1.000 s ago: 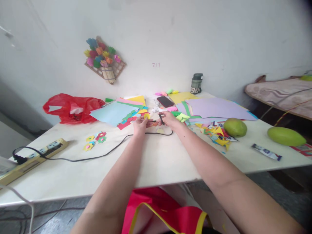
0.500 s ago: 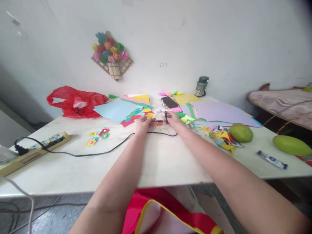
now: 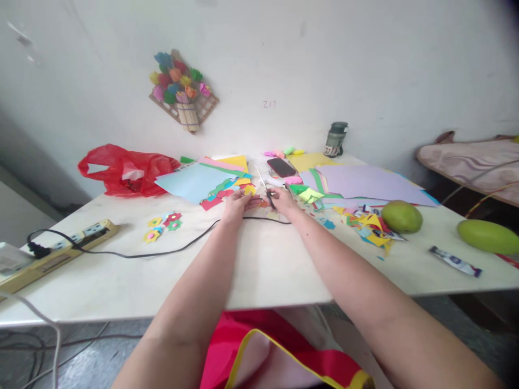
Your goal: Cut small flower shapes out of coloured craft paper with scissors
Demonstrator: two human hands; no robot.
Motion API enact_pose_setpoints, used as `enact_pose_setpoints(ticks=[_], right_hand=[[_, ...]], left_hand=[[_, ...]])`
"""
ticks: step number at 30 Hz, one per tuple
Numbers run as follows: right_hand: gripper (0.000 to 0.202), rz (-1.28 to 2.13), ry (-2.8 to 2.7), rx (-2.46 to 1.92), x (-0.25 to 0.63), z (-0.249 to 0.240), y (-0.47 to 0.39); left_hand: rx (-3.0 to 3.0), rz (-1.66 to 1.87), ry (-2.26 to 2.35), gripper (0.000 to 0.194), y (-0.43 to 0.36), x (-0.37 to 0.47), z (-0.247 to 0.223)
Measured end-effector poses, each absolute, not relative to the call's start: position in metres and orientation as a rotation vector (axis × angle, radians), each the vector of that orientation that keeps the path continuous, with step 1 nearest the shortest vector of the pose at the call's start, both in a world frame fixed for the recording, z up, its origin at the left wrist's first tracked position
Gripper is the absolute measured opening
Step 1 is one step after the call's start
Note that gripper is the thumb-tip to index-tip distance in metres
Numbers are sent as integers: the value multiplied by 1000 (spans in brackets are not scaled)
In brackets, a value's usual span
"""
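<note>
My right hand (image 3: 283, 200) is closed around the dark handles of a pair of scissors (image 3: 261, 178), with a thin bright blade pointing up and to the left. My left hand (image 3: 238, 204) is just to the left, its fingers bent together at the tips. A small dark line shows between the hands; whatever the left fingers pinch is too small to make out. Yellow paper (image 3: 249, 189) lies just beyond the left fingertips, beside overlapping coloured paper cutouts (image 3: 221, 193). Several small paper flowers (image 3: 173, 220) lie on the table further left.
A black cable (image 3: 162, 254) crosses the table from a power strip (image 3: 77, 246). Behind are a red plastic bag (image 3: 133, 186), a phone (image 3: 281, 167), paper sheets (image 3: 360, 181) and a bottle (image 3: 336, 139). Paper scraps (image 3: 371, 224), green fruit (image 3: 401, 216) and a tube (image 3: 454, 261) are to the right.
The scissors' blade has swung to the left in my right hand, which has shifted slightly left. A blue scrap now shows to the right of the right wrist. The view has shifted a little.
</note>
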State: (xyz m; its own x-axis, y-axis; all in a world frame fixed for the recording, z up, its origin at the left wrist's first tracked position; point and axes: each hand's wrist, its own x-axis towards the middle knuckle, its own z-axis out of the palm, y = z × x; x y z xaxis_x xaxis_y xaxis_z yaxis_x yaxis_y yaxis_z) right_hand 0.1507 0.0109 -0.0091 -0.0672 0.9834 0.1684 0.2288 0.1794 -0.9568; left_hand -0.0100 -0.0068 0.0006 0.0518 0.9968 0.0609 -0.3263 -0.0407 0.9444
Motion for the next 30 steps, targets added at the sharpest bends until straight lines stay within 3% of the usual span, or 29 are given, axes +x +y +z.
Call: enact_pose_setpoints(ticks=[18,30], right_hand=[[32,974,-1632,-1120,159,-17,15],[25,1087,-1654,-1163,167,12,-8]], left_hand=[[1004,1344,849,21,-7,-10,2],[1037,1325,835,18,-7,-10,3]])
